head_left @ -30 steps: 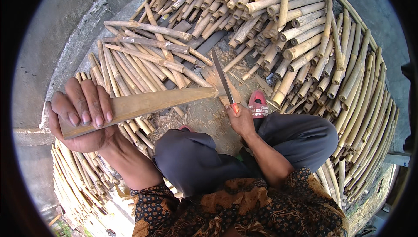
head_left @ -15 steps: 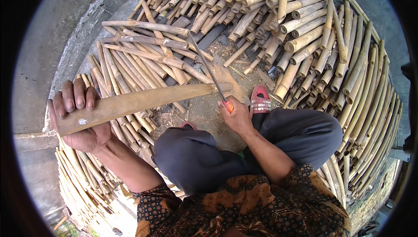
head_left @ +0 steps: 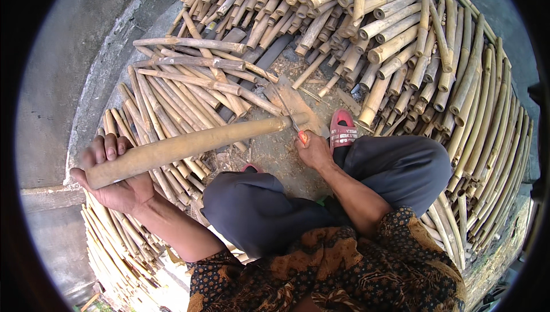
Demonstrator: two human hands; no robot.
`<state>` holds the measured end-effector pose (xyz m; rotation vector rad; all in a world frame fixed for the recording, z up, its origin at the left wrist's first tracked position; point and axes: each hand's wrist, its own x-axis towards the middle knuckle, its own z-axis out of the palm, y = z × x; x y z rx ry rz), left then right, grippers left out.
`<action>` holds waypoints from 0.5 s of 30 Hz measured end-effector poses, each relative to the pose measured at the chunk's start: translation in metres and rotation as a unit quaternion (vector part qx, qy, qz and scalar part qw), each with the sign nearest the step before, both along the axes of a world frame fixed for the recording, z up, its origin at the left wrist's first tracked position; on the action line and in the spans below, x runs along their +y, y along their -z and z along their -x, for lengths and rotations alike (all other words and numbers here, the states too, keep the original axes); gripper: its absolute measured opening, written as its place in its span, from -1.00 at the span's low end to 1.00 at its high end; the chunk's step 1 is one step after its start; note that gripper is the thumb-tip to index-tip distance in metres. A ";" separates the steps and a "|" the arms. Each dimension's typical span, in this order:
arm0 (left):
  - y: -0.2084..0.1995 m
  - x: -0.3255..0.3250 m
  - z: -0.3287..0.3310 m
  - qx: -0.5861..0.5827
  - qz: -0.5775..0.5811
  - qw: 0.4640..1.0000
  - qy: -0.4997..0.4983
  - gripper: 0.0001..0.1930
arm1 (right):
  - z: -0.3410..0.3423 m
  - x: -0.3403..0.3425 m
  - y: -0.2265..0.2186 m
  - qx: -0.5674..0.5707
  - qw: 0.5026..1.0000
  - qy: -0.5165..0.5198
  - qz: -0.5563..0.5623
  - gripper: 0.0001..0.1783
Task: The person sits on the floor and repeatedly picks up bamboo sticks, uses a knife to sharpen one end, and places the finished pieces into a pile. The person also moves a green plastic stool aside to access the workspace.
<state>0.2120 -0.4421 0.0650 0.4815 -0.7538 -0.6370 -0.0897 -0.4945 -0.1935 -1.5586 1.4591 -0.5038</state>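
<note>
My left hand (head_left: pixel 130 193) is closed on the near left end of a bamboo pole (head_left: pixel 189 147), palm beneath it and fingers curled over the far side. The tan pole slants up to the right across my lap, and its narrower far end meets the blade of a long knife (head_left: pixel 302 137). That knife has a red-orange handle gripped in my right hand (head_left: pixel 316 152). Its thin dark blade points up and left, seen nearly edge-on, crossing close to the pole's tip. The fingers of my left hand are slightly blurred.
A large stack of cut bamboo (head_left: pixel 395 37) rises ahead and curves round to the right. More poles (head_left: pixel 172 97) lie at the left, below a concrete wall (head_left: pixel 63 54). Wood shavings cover the ground between my bent knees and pink shoes (head_left: pixel 344 131).
The bamboo pole has turned about its length, and its left end has shifted right and slightly down with my left hand. The knife blade has tilted and now looks shorter.
</note>
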 end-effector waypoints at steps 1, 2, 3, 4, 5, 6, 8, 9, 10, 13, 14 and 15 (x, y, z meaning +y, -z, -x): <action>0.002 0.002 0.001 0.018 -0.015 1.000 -0.007 -0.42 | 0.000 0.000 0.001 0.029 0.999 0.026 -0.008 -0.67; 0.004 0.003 0.002 0.044 -0.016 0.999 -0.005 -0.40 | -0.001 0.000 0.001 -0.001 1.000 -0.026 0.017 -0.67; 0.007 0.004 0.003 0.025 -0.016 1.000 -0.010 -0.39 | -0.001 0.000 0.001 -0.010 0.998 -0.056 0.030 -0.67; 0.009 0.005 0.004 0.006 -0.003 1.000 -0.004 -0.38 | -0.002 0.002 0.000 -0.029 0.993 -0.113 0.027 -0.67; 0.008 0.006 0.004 -0.029 0.011 0.999 0.029 -0.37 | -0.004 0.002 -0.002 -0.013 0.997 -0.070 0.032 -0.68; 0.008 0.006 0.004 -0.032 0.008 0.999 -0.007 -0.34 | -0.005 0.003 -0.004 -0.004 0.998 -0.051 0.027 -0.68; 0.008 0.005 0.003 -0.026 0.005 0.999 -0.019 -0.35 | -0.006 0.004 -0.008 -0.030 0.999 -0.004 0.035 -0.71; 0.007 0.004 0.002 -0.017 0.014 1.000 -0.006 -0.35 | -0.006 0.003 -0.010 -0.009 0.999 -0.037 0.023 -0.71; 0.007 0.004 0.002 -0.008 0.009 0.999 -0.043 -0.35 | -0.005 0.004 -0.011 0.000 0.998 -0.055 0.028 -0.71; 0.007 0.002 0.003 -0.004 -0.003 0.998 -0.061 -0.36 | 0.000 0.005 -0.010 0.003 0.995 -0.091 0.047 -0.69; 0.007 0.002 0.004 -0.014 0.002 0.999 -0.048 -0.37 | 0.002 0.006 -0.009 0.000 0.991 -0.135 0.020 -0.68; 0.007 0.003 0.004 -0.001 -0.023 0.996 -0.083 -0.37 | 0.003 0.006 -0.008 0.021 0.997 -0.069 0.024 -0.68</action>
